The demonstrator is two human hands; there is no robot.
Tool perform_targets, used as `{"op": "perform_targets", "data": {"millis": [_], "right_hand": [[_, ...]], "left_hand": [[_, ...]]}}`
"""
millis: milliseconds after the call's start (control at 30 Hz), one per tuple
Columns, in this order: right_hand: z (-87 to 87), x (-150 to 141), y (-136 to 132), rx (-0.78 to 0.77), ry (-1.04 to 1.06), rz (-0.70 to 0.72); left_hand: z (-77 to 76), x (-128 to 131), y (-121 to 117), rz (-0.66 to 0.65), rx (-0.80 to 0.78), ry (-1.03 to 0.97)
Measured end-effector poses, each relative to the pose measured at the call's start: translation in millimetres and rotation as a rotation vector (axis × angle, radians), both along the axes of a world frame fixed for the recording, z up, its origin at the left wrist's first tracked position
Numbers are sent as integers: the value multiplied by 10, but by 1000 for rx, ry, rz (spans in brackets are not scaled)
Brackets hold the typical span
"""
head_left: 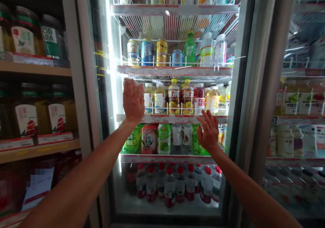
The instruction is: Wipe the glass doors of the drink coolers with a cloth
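I record both hands well apart before the glass door (203,206): left hand (133,102) flat over an apparent pale cloth (131,80) at left, presumably pinning it, grip unclear; right hand (209,132) open, lower right, seemingly bracing.

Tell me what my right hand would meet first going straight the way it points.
Probably the glass door, judging by reflections over the drinks; your right hand may be touching it, but depth is unclear.
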State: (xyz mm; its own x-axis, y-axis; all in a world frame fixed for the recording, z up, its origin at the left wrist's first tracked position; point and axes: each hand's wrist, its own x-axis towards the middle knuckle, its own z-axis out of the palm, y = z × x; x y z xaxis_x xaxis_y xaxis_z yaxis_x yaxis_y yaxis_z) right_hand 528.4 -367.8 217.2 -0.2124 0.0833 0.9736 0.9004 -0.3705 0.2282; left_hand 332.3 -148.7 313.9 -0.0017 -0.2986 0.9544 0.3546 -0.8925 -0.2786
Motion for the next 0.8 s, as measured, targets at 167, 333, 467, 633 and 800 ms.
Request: {"op": "perform_targets", "data": {"millis": [167, 333, 467, 633, 800], "right_hand": [[-4, 6, -8, -18, 4, -8], [-14, 9, -6, -26, 24, -18], [-9, -7, -9, -16, 18, -6], [-15, 3, -7, -24, 14, -6], [-22, 4, 7, -13, 14, -17]], "left_hand": [[-374, 129, -262, -28, 458, 551], [-359, -203, 116, 26, 97, 98], [-597, -111, -7, 13, 47, 34], [-709, -69, -94, -9, 297, 458], [-530, -275, 171, 23, -69, -71]]}}
